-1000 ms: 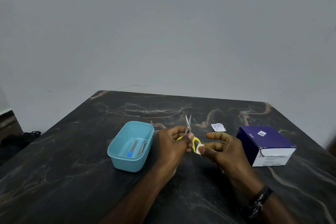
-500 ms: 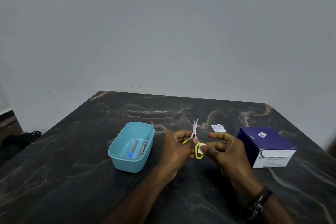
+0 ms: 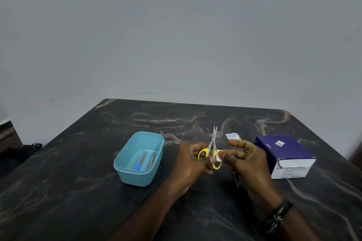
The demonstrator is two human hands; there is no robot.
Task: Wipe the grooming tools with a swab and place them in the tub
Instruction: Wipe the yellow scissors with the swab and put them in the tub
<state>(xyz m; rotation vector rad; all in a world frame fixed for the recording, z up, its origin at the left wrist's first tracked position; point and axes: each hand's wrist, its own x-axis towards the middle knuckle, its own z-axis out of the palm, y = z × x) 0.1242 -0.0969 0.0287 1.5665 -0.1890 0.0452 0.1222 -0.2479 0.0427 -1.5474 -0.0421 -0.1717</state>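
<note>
Small scissors (image 3: 212, 143) with yellow handles and thin steel blades point up and away from me, held by the handles in my left hand (image 3: 193, 160). My right hand (image 3: 245, 159) pinches a white swab (image 3: 219, 155) against the right yellow handle loop. The light blue tub (image 3: 125, 170) stands to the left of my hands on the dark marble table (image 3: 78, 191). Inside it lie a blue-handled tool (image 3: 141, 161) and a slim metal tool (image 3: 151, 161).
A purple and white box (image 3: 285, 154) stands to the right of my right hand. A torn white swab wrapper (image 3: 232, 136) lies behind my hands. A small metal tool (image 3: 235, 178) lies on the table under my right hand. A grey wall rises behind the table.
Both hands with the scissors shifted slightly right and away. The scissor blades turned from tilting left to pointing more upright. The swab stays pressed on the yellow handle.
</note>
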